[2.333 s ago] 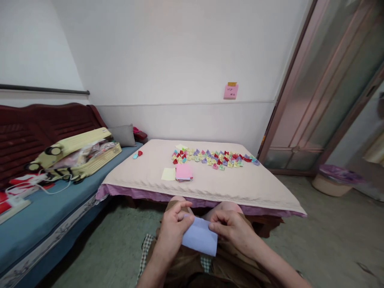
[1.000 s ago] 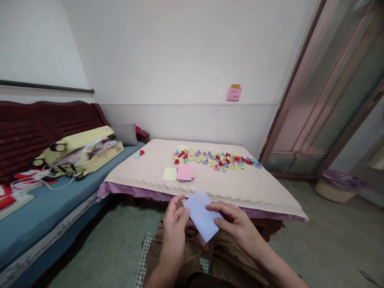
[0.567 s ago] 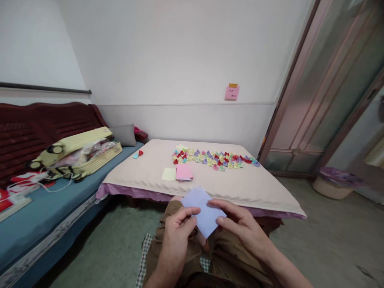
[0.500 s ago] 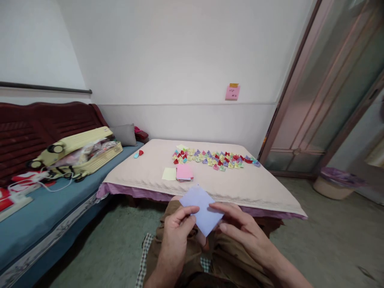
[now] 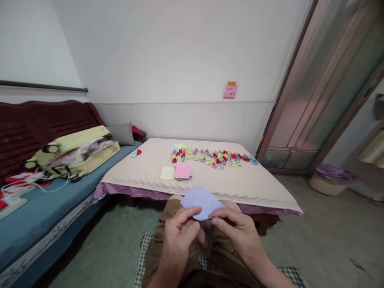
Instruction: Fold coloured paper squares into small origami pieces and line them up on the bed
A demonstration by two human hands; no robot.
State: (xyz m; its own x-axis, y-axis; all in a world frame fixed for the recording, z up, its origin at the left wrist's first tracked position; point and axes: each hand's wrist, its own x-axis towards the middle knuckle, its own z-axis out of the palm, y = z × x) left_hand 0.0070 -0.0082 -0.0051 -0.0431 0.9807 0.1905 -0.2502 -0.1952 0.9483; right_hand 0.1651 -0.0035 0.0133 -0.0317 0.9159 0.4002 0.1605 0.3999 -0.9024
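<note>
A light purple paper square (image 5: 201,201) is tilted flat above my lap, held between both hands. My left hand (image 5: 179,236) pinches its near left edge with thumb and fingers. On the near right edge, my right hand (image 5: 237,236) pinches it as well. Ahead stands a low table (image 5: 261,188) under a beige cloth. On it lie a pink paper stack (image 5: 183,171), a yellow sheet (image 5: 167,173) and a row of several small folded coloured paper pieces (image 5: 213,157).
A blue-cushioned wooden sofa (image 5: 36,216) runs along the left, carrying an open yellow case (image 5: 75,154) and cables. A pink note (image 5: 230,90) is stuck on the wall. A sliding door (image 5: 318,96) and a lined basket (image 5: 330,180) are at the right.
The purple paper was turned round in my hands and lifted from my lap, and now lies flatter and more edge-on. Both hands kept hold of it.
</note>
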